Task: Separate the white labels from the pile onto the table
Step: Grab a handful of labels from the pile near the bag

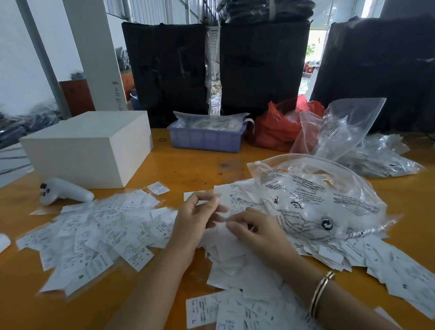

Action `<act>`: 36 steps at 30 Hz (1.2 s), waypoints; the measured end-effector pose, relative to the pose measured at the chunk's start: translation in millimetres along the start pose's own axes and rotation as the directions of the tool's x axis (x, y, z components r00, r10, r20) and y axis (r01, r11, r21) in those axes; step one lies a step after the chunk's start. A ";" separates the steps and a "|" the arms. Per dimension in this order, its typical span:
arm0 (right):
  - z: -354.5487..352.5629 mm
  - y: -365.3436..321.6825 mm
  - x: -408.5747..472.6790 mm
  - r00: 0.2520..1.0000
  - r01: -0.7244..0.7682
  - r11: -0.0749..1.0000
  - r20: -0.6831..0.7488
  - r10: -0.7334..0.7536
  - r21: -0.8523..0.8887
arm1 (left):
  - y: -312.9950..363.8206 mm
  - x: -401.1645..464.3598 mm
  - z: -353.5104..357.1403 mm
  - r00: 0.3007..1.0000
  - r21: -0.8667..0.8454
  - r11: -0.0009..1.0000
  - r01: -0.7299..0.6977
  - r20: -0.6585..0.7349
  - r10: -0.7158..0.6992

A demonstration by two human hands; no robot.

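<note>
A big pile of white labels (244, 272) covers the middle and right of the orange table (186, 164). A second spread of white labels (94, 234) lies to the left. My left hand (196, 216) hovers over the pile with curled fingers, pinching the end of a thin, blurred white label (223, 218). My right hand (252, 228) sits just to its right and pinches the same label at its other end. A gold bracelet (321, 293) is on my right wrist.
A clear printed plastic bag (314, 197) lies on the pile at right, with more clear bags (348, 132) behind. A white box (89, 148), white controller (66, 191), blue tray (205, 137) and red bag (277, 126) stand further back. Black bundles line the far edge.
</note>
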State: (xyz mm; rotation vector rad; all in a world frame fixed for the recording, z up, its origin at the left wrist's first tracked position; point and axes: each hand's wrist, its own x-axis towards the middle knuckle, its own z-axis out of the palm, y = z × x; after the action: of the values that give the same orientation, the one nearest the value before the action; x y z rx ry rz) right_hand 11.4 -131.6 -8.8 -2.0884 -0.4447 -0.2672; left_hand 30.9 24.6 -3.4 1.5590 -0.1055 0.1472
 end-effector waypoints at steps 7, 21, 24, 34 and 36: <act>-3.6 2.1 1.0 0.987 -0.118 0.978 -0.084 0.134 0.171 | 0.4 -2.4 2.4 0.986 0.020 0.998 0.063 0.153 -0.065; -6.2 6.5 3.1 0.983 -0.143 0.931 -0.058 0.172 0.336 | -1.1 -0.1 0.6 0.992 -0.046 0.992 0.122 -0.009 -0.122; -7.0 5.5 3.1 0.986 -0.109 0.890 -0.068 0.155 0.443 | 0.2 -0.4 -0.3 0.991 -0.081 0.990 0.112 -0.063 -0.118; -13.2 11.0 6.5 0.951 -0.132 0.775 -0.142 0.275 0.618 | 2.7 0.2 0.1 0.990 -0.100 0.992 0.083 -0.104 -0.093; -11.8 9.2 6.4 0.956 -0.129 0.784 -0.133 0.261 0.607 | 2.6 0.0 0.3 0.991 -0.087 0.993 0.083 -0.098 -0.092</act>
State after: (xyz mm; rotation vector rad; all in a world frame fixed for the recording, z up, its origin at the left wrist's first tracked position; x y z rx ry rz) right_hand 20.9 -144.8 -7.4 -1.4490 -0.1447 -0.1901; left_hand 30.5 24.3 -0.8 1.4680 0.0365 0.1506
